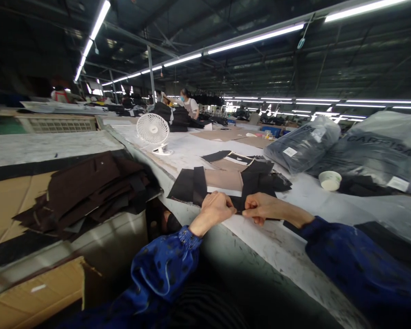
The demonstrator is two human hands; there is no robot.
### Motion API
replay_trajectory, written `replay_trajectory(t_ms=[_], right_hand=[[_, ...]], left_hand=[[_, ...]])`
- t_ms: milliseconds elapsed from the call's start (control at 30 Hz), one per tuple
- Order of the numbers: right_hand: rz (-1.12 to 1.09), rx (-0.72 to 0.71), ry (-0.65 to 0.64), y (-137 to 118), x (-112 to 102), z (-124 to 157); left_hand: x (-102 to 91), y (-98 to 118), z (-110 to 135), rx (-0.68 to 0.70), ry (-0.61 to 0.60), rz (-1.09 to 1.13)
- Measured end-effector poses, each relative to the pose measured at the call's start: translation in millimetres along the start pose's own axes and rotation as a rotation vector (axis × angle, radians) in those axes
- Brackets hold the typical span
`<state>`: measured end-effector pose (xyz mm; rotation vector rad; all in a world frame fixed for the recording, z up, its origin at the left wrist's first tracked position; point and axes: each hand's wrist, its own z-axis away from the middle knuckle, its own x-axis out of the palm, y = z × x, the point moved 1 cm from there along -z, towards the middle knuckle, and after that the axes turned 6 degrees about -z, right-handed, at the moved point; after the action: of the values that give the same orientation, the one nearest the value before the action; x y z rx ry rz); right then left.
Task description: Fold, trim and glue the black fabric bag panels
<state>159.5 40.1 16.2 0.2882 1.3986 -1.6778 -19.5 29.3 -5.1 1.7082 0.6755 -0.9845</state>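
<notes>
A dark fabric piece (pixel 250 183) with a tan and white panel (pixel 223 181) lies at the near edge of the white table (pixel 260 235). Along its front edge, my left hand (pixel 217 204) is closed in a pinch on the cloth. My right hand (pixel 265 207) pinches the same edge a short way to the right, thumb against fingers. The fingertips of both hands almost meet, and the exact fold between them is too small to make out. Just behind lies another dark piece with a white-edged opening (pixel 239 158).
A small white fan (pixel 153 130) stands on the table at the back left. Plastic-wrapped bundles (pixel 301 144) and a white cup (pixel 329 181) are on the right. Brown fabric pieces (pixel 85 187) are heaped on the left, above a cardboard box (pixel 37 290). A masked person (pixel 191 106) works farther back.
</notes>
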Motion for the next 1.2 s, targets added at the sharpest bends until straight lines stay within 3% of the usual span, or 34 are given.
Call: replay_trajectory(t_ms=[133, 467, 767, 933, 1100, 1200], right_hand=[[0.073, 0.034, 0.032, -2.5, 1.5, -4.6], [0.264, -0.049, 0.115, 7.8, -8.4, -2.5], [0.196, -0.04, -0.036, 12.1, -36.7, 20.3], [0.107, -0.295, -0.003, 1.5, -20.0, 22.0], [0.069, -0.229, -0.06, 8.9, -9.4, 9.7], [0.046, -0.246, -0.055, 15.9, -12.4, 6.0]], left_hand=[[-2.7, 4.7, -0.3, -0.011, -0.014, -0.045], [1.1, 5.9, -7.0, 0.017, -0.018, -0.075], [4.7, 13.4, -10.8, 0.022, -0.009, -0.027], [5.8, 20.1, -14.9, 0.042, -0.046, 0.052], [0.0, 5.1, -13.2, 0.183, -0.158, 0.266], [1.0, -6.5, -9.2, 0.205, -0.102, 0.372]])
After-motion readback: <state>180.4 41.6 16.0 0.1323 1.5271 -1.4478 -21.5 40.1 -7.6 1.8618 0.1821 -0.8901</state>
